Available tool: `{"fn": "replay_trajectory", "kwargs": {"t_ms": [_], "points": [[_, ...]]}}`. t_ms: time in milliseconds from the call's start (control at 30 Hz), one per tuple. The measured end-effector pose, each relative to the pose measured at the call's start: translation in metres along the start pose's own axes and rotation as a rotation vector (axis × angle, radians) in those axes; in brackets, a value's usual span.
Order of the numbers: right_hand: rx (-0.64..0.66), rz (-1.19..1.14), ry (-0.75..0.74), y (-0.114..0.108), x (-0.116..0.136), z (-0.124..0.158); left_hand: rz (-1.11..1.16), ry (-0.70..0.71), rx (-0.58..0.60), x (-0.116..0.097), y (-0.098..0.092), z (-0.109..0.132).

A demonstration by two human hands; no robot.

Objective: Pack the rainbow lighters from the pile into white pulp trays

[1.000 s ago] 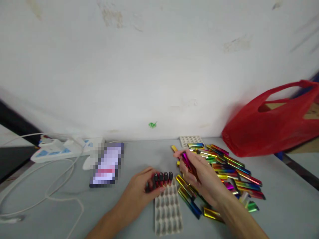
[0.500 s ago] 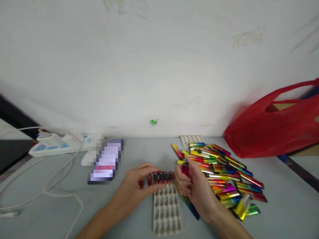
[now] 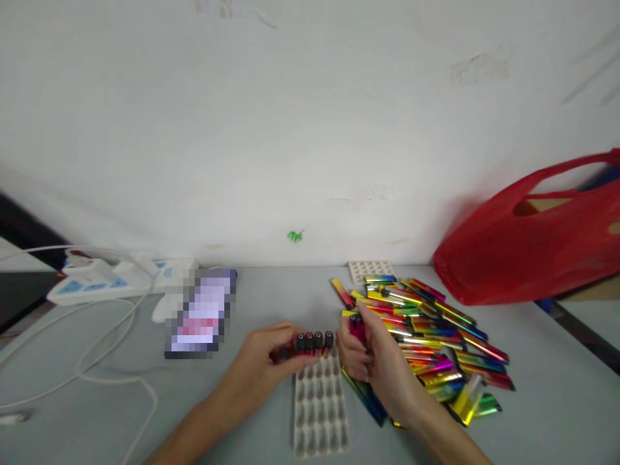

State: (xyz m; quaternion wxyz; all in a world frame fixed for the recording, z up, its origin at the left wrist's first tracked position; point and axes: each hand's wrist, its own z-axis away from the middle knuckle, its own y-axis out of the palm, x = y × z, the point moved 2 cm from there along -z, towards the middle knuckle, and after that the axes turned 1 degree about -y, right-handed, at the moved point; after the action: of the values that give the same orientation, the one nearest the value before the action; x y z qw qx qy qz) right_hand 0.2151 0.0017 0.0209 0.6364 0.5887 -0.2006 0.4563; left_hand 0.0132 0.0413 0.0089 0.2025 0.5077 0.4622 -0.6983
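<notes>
A white cell tray (image 3: 318, 413) lies on the grey table in front of me. Several red tubes with black tops (image 3: 314, 342) stand in its far row. My left hand (image 3: 264, 361) curls round the left end of that row, fingers closed on the tubes. My right hand (image 3: 375, 358) sits at the tray's right corner and pinches a magenta tube (image 3: 357, 326) upright beside the row. A heap of shiny rainbow-coloured tubes (image 3: 426, 336) spreads to the right of my right hand.
A red plastic bag (image 3: 527, 248) rests at the far right against the wall. A second white tray (image 3: 371, 269) lies behind the heap. A phone (image 3: 201, 313), a white power strip (image 3: 97, 284) and loose white cables (image 3: 97, 374) lie on the left.
My right hand came from the heap to the tray's far right corner, carrying the magenta tube. My left hand stayed at the row of tubes.
</notes>
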Motion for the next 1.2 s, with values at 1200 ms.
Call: {"fn": "replay_trajectory", "kwargs": {"t_ms": [1200], "points": [[0.084,-0.144,-0.004,0.001,0.008,0.005,0.144,-0.089,0.061,0.007,-0.006,-0.004]]}}
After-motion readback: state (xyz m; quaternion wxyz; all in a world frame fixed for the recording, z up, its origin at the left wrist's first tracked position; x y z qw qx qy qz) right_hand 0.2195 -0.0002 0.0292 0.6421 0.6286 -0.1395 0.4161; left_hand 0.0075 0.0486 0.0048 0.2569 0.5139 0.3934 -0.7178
